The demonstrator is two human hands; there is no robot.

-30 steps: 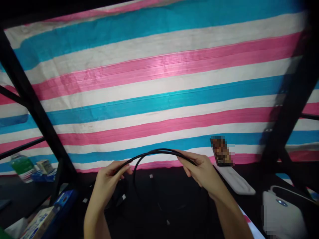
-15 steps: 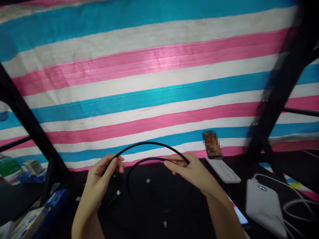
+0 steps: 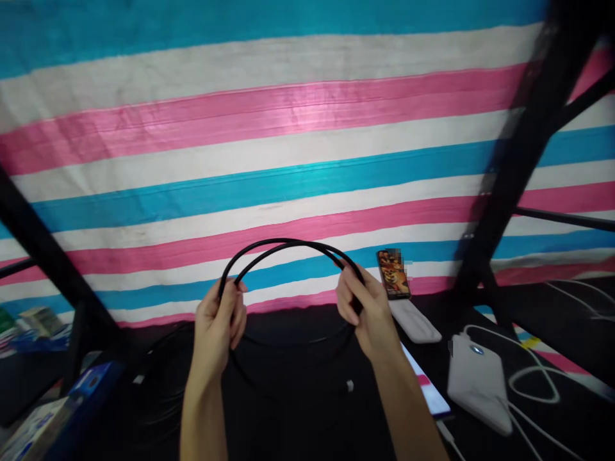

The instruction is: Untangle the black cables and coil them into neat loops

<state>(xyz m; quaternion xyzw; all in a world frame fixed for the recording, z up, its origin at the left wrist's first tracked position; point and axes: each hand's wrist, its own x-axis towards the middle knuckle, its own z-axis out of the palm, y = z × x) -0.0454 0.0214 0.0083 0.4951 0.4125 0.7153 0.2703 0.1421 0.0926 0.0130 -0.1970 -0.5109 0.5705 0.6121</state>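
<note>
A black cable (image 3: 283, 242) is bent into loops between my hands, two strands arching up side by side. My left hand (image 3: 223, 317) is closed around the loop's left side. On the right side, my right hand (image 3: 362, 307) grips the same loop with fingers wrapped round it. Lower strands hang below the hands and fade into the dark table surface. A small white piece (image 3: 350, 385) shows beneath my right hand; I cannot tell what it is. More black cable (image 3: 161, 349) lies coiled left of my left hand.
At right are a lit phone (image 3: 427, 384), a white power bank (image 3: 480, 384) with a white cable (image 3: 538, 384), and another phone (image 3: 394, 275) propped on a white device (image 3: 416, 321). Boxes (image 3: 62, 410) lie at left. Black frame posts (image 3: 509, 160) flank a striped sheet (image 3: 288, 147).
My hands have risen and drawn closer together. The second strand has come up beside the first, both now held as a coil. The view has shifted slightly right.
</note>
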